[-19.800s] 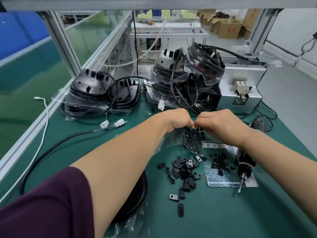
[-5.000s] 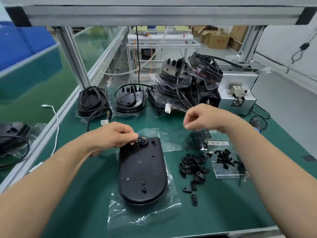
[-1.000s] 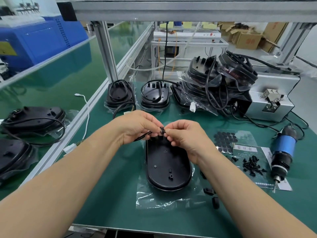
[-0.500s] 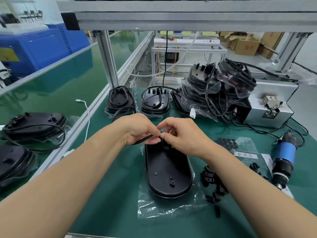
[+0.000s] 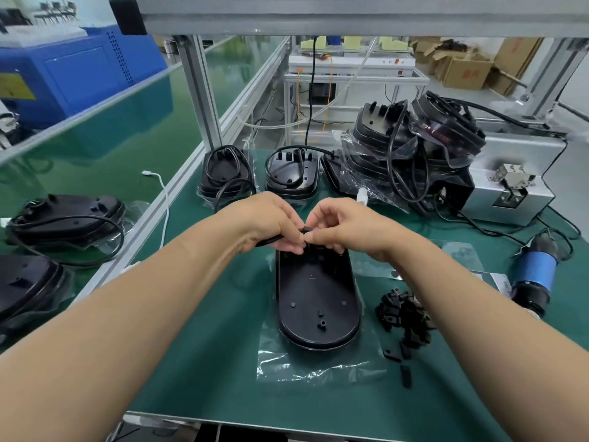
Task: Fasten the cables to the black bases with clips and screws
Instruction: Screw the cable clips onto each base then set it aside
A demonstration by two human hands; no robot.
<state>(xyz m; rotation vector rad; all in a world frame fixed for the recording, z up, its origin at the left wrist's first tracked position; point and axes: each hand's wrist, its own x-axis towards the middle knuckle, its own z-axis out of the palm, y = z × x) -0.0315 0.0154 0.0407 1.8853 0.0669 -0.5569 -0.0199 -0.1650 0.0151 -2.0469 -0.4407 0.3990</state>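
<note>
Near the middle of the desk (image 5: 204,346), the left hand (image 5: 271,220) is curled round a thin black cable (image 5: 271,241). The cable comes out from under the palm toward the left, and its other end is pinched at the fingertips. Just below the fingers lies the black base (image 5: 317,301), flat on a clear plastic bag (image 5: 318,366), with its long side running from the near edge toward the far edge. Both hands hover over its far end and hide it. The right hand (image 5: 345,228) meets the left fingertip to fingertip, its thumb and bent fingers nipping the same cable end where a small dark piece sits; whether that piece is a clip cannot be told. To the right of the base, beside the right forearm, a loose heap of black clips (image 5: 403,317) lies on the desk. By the right edge lies a blue-banded screwdriver (image 5: 535,275).
</note>
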